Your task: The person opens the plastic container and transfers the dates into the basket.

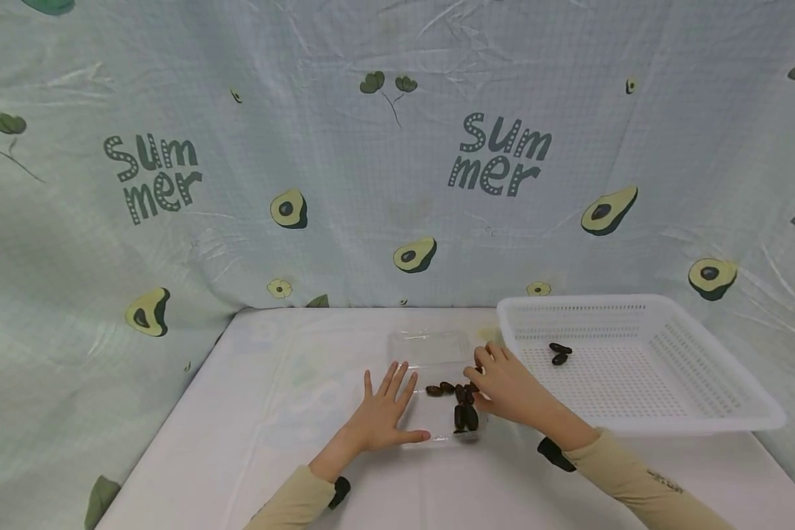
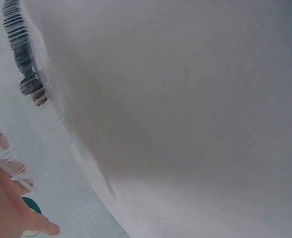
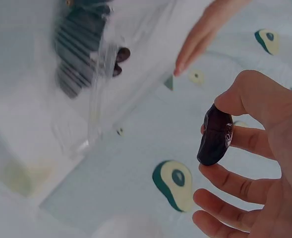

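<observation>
A clear plastic clamshell box (image 1: 437,430) lies on the table with its lid (image 1: 430,347) folded back to the far side. Several dark brown dates (image 1: 466,417) are in it, mostly along its right half. My left hand (image 1: 380,416), fingers spread wide, rests at the box's left side. Over the right edge of the box is my right hand (image 1: 513,386). The right wrist view shows it pinching a dark, glossy date (image 3: 216,136) between thumb and fingers. In the left wrist view, the left hand (image 2: 9,206) shows partly through the ribbed plastic wall.
A white perforated basket (image 1: 722,423) stands at the right, close to the box, with a few dates (image 1: 559,359) on its floor near the left wall. A white cloth (image 1: 291,368) covers the table. Behind it hangs a printed curtain (image 1: 344,147).
</observation>
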Motion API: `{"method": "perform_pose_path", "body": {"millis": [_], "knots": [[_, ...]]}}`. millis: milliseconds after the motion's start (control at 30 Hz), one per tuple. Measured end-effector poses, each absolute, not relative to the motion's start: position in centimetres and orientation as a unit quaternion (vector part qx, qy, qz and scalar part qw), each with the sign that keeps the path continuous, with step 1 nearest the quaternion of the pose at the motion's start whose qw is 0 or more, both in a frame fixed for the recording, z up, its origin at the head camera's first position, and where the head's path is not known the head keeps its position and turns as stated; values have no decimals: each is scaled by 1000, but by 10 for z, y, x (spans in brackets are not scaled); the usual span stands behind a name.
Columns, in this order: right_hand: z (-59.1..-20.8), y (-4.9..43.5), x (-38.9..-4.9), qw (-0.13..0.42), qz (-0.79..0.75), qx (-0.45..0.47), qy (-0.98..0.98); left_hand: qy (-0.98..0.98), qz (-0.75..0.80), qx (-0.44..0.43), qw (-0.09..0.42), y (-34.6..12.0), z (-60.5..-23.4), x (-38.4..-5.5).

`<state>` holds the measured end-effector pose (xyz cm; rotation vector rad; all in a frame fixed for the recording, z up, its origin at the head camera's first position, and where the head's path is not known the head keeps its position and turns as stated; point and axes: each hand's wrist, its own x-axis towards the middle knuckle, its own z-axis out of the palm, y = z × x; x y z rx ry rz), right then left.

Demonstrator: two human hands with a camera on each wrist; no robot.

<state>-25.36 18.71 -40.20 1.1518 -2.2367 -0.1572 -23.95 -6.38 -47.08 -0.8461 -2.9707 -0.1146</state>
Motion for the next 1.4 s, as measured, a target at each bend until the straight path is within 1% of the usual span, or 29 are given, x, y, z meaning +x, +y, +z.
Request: {"method": "perform_pose_path", "body": {"millis": [433, 633, 733, 933, 1033, 1400], "knots": [[-369, 246, -257, 340, -58, 432, -833, -961, -36, -272, 22, -63, -470, -238], [-359, 274, -263, 334, -52, 430, -837, -963, -36, -268, 14, -63, -470, -238], [-356, 290, -269, 339, -51, 421, -840, -963, -39, -268, 11, -62, -469, -238], [-358, 322, -290, 380, -51, 394, -835, -962, -34, -270, 18, -62, -469, -239], [-361, 336, -301, 385, -48, 386, -837, -962, -34, -271, 19, -62, -469, -238], [-379, 370, -333, 371, -60, 356, -856, -960, -36, -275, 24, -63, -471, -238]]}}
